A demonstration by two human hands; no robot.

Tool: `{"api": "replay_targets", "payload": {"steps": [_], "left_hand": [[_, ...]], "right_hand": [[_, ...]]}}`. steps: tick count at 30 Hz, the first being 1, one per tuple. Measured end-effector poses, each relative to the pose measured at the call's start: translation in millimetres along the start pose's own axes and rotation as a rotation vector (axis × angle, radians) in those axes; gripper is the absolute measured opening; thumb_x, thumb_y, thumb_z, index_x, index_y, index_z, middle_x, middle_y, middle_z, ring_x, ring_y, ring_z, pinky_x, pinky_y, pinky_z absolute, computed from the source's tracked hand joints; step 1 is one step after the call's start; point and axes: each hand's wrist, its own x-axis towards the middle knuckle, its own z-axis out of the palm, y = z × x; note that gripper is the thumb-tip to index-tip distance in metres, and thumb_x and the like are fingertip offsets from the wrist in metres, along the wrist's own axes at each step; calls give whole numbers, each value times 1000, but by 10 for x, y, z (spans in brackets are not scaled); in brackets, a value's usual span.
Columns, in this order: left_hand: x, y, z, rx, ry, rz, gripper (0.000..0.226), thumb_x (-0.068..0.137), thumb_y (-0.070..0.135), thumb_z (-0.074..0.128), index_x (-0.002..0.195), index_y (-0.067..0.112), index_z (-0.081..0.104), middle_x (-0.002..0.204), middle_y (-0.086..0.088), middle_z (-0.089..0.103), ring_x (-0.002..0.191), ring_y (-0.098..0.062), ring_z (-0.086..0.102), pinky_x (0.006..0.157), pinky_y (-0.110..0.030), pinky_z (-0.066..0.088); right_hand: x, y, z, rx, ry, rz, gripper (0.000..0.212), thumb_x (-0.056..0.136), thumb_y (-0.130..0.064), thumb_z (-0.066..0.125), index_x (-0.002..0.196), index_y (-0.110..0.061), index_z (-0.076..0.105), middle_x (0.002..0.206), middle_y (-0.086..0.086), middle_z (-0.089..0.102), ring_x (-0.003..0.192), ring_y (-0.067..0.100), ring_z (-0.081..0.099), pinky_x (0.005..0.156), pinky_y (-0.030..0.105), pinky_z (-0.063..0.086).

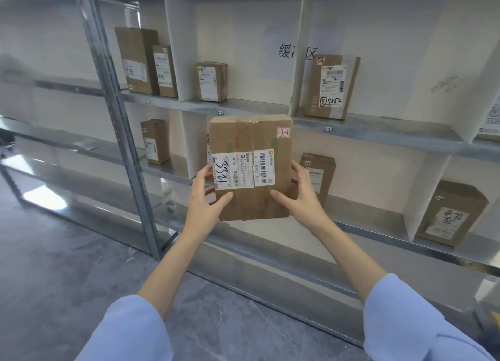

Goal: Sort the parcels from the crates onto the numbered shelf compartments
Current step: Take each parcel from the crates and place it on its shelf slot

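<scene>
We cannot read the small shelf tags (pixel 327 129); our parcel (pixel 250 165) hides much of the compartment (pixel 365 171) behind; the right edge crops a labelled box (pixel 493 119).

Lt blue sleeves (pixel 127 331) L+R, loose, to mid-forearm

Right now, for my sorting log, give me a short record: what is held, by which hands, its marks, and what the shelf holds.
held: parcel, upright, in front of the shelf
left hand: grips its left edge
right hand: grips its right edge
sticker: red-edged, top right, seems to read 2-1
label: barcodes, handwritten digits
shelved parcels: seven plainly seen, all upright
</scene>
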Motion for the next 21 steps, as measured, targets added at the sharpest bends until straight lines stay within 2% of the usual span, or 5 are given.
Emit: {"api": "replay_targets", "payload": {"steps": [6,10,15,19,21], "left_hand": [[145,-215,-354,45,83,-20,61,90,18,70,126,52,35,122,39,44,107,19,48,86,-4,37],[322,-452,-618,72,126,-55,59,91,19,69,132,46,37,125,36,46,113,11,50,84,-4,39],[636,-868,-1010,107,193,-108,62,91,20,69,140,40,38,136,19,51,117,2,51,97,-25,43],[1014,-1193,-1358,165,223,-120,64,89,18,71,139,42,38,131,30,50,115,12,49,95,-20,42],[1279,-1351,-1535,194,238,-127,64,89,20,71,140,42,39,132,32,50,113,14,50,92,-18,41]], "right_hand": [[344,-5,477,159,-145,31,77,85,-39,74,141,-42,21,151,-17,39,137,4,39,114,37,35],[663,75,873,184,-213,37,78,83,-45,73,143,-39,24,149,-14,43,132,2,45,112,35,39],[1198,219,1487,226,-297,30,77,85,-38,75,143,-34,26,141,-20,47,123,-12,46,112,34,39],[1717,323,2016,264,-402,25,77,84,-41,77,139,-41,23,125,-40,44,113,-26,44,97,13,38],[2032,367,2279,282,-421,14,80,84,-40,77,142,-38,22,126,-38,44,107,-30,44,88,10,38]]}}
